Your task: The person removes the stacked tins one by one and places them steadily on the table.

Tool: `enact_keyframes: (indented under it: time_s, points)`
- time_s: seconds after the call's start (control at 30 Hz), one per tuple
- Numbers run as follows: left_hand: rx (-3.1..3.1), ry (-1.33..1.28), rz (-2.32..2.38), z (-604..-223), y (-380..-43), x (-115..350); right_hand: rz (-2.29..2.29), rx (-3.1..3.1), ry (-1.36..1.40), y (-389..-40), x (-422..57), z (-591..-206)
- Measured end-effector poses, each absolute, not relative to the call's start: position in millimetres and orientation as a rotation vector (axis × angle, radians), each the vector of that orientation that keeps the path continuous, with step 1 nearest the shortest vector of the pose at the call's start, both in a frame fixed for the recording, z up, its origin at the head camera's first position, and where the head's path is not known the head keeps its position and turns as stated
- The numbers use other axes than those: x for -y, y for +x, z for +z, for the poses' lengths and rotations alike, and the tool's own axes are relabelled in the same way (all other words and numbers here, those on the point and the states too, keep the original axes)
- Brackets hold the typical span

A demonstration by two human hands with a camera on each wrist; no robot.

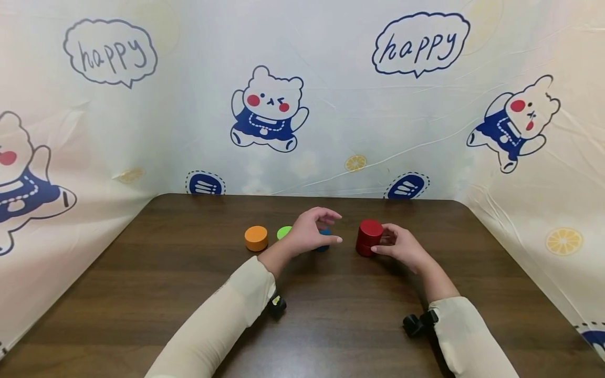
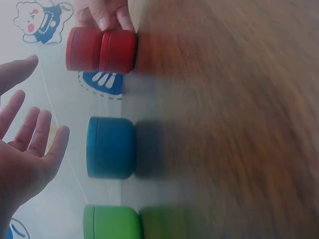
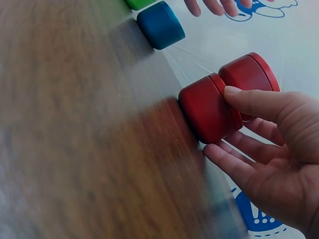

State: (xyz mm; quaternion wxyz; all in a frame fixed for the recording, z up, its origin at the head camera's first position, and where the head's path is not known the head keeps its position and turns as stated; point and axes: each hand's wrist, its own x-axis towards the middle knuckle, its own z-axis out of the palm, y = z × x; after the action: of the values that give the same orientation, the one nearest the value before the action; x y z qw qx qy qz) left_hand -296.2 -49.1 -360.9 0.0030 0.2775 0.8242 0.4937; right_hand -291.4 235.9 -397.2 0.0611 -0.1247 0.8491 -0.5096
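Observation:
Two red round canisters stand stacked at the right of the row, the upper red canister [image 1: 371, 230] a little offset on the lower red canister [image 3: 207, 110]. My right hand [image 1: 400, 245] grips the lower one from the right, thumb on its near side by the lid seam and fingers behind. Over the blue canister [image 2: 111, 148], my left hand [image 1: 309, 231] hovers with spread fingers, holding nothing. That hand partly hides the blue canister and the green canister [image 1: 284, 231] in the head view.
An orange canister [image 1: 256, 239] stands to the left of the green one on the dark wooden table [image 1: 142, 294]. Behind the table hangs a printed cloth [image 1: 340, 115] with bears and lettering.

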Motion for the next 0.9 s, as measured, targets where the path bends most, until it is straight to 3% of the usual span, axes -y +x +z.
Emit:
enact_keyframes:
  time_s: [0.9]
  points:
    - [-2.606,0.870,1.522,-370.7,-308.4,-1.9,-1.538,-2.564,-0.357,-291.9,-238.1,-398.7]
